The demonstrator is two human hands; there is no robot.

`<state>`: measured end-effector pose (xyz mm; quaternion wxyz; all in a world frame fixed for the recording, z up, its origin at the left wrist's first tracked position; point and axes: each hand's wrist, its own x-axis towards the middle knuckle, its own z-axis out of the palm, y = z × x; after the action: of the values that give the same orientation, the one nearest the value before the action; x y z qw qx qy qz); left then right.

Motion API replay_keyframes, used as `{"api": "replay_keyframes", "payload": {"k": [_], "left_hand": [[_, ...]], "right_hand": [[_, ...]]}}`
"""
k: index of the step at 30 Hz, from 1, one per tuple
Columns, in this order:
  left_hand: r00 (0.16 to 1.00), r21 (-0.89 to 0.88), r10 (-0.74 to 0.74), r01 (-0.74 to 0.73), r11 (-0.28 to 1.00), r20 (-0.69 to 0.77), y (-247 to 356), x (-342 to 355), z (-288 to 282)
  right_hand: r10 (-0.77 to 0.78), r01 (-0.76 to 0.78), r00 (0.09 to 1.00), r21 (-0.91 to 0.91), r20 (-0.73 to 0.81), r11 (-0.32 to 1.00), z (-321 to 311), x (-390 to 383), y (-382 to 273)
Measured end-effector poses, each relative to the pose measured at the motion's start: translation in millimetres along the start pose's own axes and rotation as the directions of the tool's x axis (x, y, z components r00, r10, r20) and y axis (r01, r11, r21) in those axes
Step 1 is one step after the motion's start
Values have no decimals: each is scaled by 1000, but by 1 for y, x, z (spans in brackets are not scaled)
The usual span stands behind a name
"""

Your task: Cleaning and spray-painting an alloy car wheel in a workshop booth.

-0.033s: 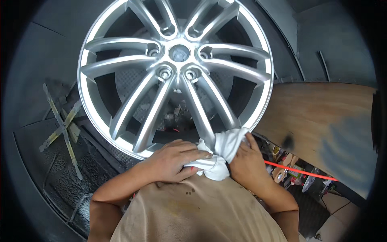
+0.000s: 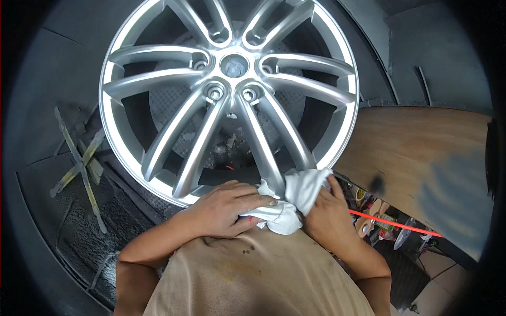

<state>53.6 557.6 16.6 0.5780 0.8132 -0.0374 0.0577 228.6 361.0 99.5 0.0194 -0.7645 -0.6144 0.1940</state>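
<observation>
A silver alloy wheel (image 2: pixel 234 81) with paired spokes and bright machined faces lies flat before me, its near edge close to my body. A white cloth (image 2: pixel 307 190) is bunched over the near-right part of the rim, against the ends of the spokes. My left hand (image 2: pixel 226 209) is closed on the cloth's lower, crumpled part, beside the foot of a spoke. Gripping the other end, my right hand (image 2: pixel 328 215) holds a fold that drapes over the rim. The cloth hides that stretch of the rim and some of my fingertips.
Crossed, tape-covered strips (image 2: pixel 81 167) stand at the left, above a dark rough surface (image 2: pixel 84 231). To the right is a brown wooden board (image 2: pixel 416 142) with grey smudges. A red hose or cord (image 2: pixel 392 223) runs below it, over assorted small items.
My right hand has shifted slightly to the right, carrying its end of the cloth along. My left hand is almost in the same spot, and the wheel sits a touch higher in view.
</observation>
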Motion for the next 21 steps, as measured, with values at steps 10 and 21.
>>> {"api": "replay_keyframes", "payload": {"k": [10,21], "left_hand": [[995,-56,79,-75,996,60,-7,5,-2],[1000,-70,-23,22,997,-16,1,10,-3]], "right_hand": [[198,-186,979,172,-53,967,-6,-23,6],[93,-92,968,-17,233,996,13,25,23]]}}
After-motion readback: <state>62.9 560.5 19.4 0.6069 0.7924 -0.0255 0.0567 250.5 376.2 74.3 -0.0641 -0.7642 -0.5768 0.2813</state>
